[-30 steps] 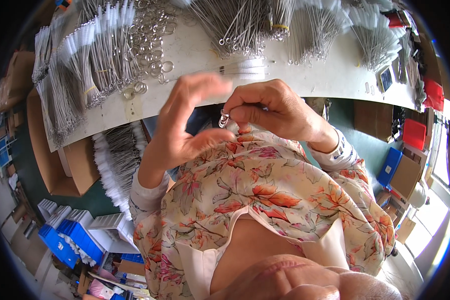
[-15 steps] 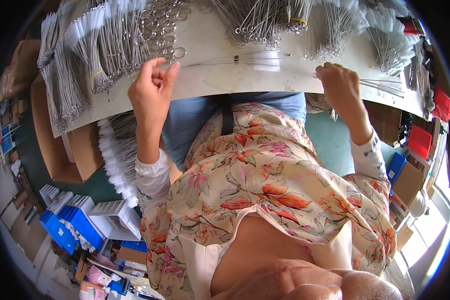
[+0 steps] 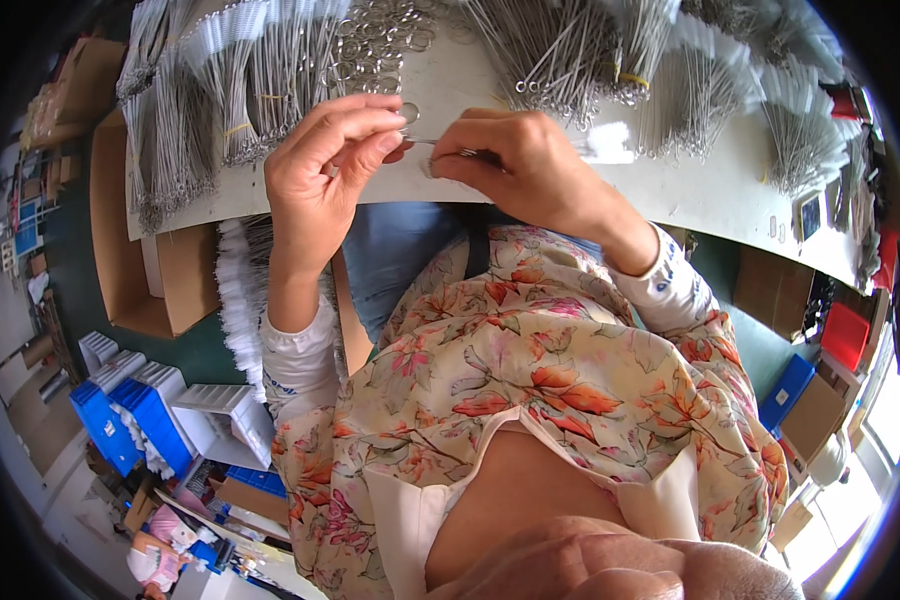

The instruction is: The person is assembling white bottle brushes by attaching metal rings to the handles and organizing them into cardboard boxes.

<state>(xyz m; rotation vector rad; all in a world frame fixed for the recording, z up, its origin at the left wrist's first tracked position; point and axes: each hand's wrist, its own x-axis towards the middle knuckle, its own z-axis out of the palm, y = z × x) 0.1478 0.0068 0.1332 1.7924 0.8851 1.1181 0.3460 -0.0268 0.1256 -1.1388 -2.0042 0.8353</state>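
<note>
My left hand [image 3: 325, 165] pinches a shiny metal split ring [image 3: 408, 113] between thumb and fingertips, over the front of the table. Close against it, my right hand [image 3: 530, 160] is closed on thin wire brushes [image 3: 467, 152]; their wire ends reach toward the ring. White bristles [image 3: 607, 143] show beyond my right knuckles. Whether the wires pass through the ring I cannot tell. Behind my left fingers lies a pile of loose metal rings [image 3: 370, 55].
Bundles of wire brushes [image 3: 245, 80] lie at the back left, more looped-end brushes [image 3: 560, 60] at the back right. An open cardboard box [image 3: 185, 280] stands left below the white table [image 3: 660, 195]. Blue and white bins [image 3: 155, 415] sit on the lower left.
My right hand has moved left from the table's right side and now meets my left hand. The left hand has shifted slightly right. The view has shifted a little.
</note>
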